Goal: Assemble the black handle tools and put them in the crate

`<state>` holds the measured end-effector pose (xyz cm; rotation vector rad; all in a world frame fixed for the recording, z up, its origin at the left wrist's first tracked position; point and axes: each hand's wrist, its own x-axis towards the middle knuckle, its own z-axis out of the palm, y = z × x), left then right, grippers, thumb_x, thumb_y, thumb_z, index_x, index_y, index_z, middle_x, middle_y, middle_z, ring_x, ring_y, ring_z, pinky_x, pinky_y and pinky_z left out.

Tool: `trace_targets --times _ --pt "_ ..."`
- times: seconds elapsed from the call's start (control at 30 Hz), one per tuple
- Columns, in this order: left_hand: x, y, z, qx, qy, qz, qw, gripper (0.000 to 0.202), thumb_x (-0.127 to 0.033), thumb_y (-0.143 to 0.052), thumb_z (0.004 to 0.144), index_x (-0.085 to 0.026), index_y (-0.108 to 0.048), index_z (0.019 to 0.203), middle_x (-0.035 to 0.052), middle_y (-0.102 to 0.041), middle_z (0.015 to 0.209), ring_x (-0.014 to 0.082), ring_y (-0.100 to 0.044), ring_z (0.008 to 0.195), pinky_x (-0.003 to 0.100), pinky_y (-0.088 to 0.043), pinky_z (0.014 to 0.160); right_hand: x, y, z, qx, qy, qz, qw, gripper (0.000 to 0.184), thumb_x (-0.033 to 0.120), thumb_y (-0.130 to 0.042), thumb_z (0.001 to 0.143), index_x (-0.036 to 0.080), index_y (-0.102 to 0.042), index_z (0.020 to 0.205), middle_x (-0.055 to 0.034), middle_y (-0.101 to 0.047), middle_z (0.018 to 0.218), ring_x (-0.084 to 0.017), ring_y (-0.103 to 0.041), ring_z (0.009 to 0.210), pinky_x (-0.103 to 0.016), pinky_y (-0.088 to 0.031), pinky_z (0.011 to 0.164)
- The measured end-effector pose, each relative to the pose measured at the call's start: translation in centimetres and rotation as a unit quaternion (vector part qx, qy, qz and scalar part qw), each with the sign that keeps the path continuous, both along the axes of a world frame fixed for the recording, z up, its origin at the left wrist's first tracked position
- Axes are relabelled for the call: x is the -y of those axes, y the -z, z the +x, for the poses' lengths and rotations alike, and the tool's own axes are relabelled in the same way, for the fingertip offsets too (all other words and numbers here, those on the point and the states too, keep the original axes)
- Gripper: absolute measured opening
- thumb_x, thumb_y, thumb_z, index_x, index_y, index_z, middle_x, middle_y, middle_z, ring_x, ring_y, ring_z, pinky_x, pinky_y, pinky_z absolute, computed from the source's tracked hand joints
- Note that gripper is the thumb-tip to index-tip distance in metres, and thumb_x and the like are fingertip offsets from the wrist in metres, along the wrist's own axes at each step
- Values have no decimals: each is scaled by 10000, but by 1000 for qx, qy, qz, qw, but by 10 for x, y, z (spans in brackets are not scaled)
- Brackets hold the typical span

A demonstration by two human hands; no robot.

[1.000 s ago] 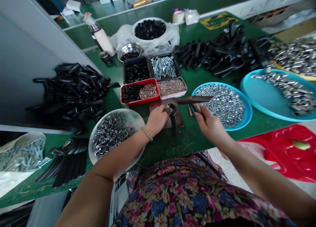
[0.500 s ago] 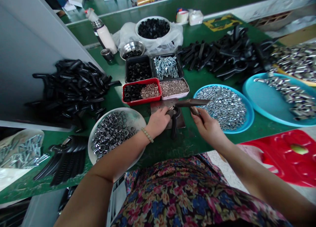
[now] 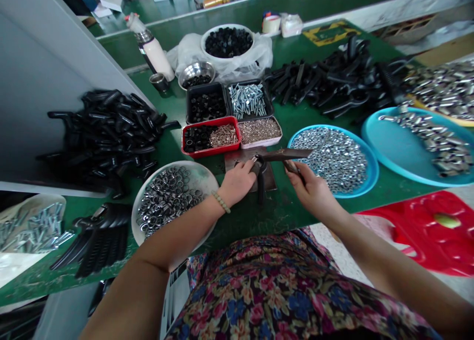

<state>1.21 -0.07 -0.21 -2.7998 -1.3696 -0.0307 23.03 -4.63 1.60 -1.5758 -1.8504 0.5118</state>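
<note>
My right hand [image 3: 311, 186] is closed round the short handle of a hammer [image 3: 285, 155] with a long, dark metal head. The head lies level, its left end over the black handle part under my left hand. My left hand [image 3: 239, 182], with a beaded bracelet at the wrist, pinches that black handle part [image 3: 261, 184], which has a curved ring-like top and a small shiny metal piece. It rests over a flat metal plate [image 3: 272, 178] on the green table. My fingers and the hammer head hide part of it.
A white bowl of metal rings [image 3: 213, 174] stands left, a blue tray of small metal pieces [image 3: 375, 174] right. Ahead are a red box [image 3: 211, 154], a pink box of rivets [image 3: 264, 142] and a box of screws [image 3: 248, 100]. Black handles [image 3: 111, 128] are heaped left.
Almost nothing differs. The whole view has shifted very slightly; both hands keep their grip, and the hammer stays over the black handle part.
</note>
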Motion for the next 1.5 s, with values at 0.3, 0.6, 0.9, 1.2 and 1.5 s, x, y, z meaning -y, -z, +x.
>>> trace_targets --times 0.3,0.6,0.9,1.2,1.5 --pt "-3 -1 2 22 2 8 1000 270 -264 -403 966 -164 -646 1025 83 -586 1187 226 -538 969 303 -465 695 4 3 -2 -8 -13 -2 1000 337 355 -459 933 194 -552 1213 -107 -713 1053 -264 -686 957 -369 -537 780" --pt "-15 -7 -1 140 -37 -36 989 267 -318 -540 913 -120 -641 1060 100 -616 1136 209 -596 989 321 -482 887 -3 0 31 40 79 -41 995 399 433 -427 926 163 -589 1170 -122 -721 874 -268 -690 736 -338 -500 621" --pt "-17 -8 19 28 38 -17 999 242 -195 -437 944 -157 -675 933 80 -616 1140 216 -570 990 277 -465 663 -4 2 41 54 106 -42 992 415 448 -420 917 161 -592 1163 -121 -715 825 -263 -672 679 -334 -474 592" --pt "-26 -10 3 267 -120 -100 951 187 -270 -551 905 -146 -660 993 75 -710 926 183 -673 833 272 -507 774 -4 10 43 52 94 -28 994 382 438 -435 924 181 -594 1159 -105 -721 818 -252 -684 683 -313 -482 576" --pt "-22 -4 -2 299 -59 -104 947 222 -298 -507 935 -144 -664 971 77 -674 1019 169 -653 931 281 -500 885 -6 8 29 34 58 -8 998 363 423 -440 929 192 -587 1168 -103 -725 886 -247 -686 707 -328 -501 618"
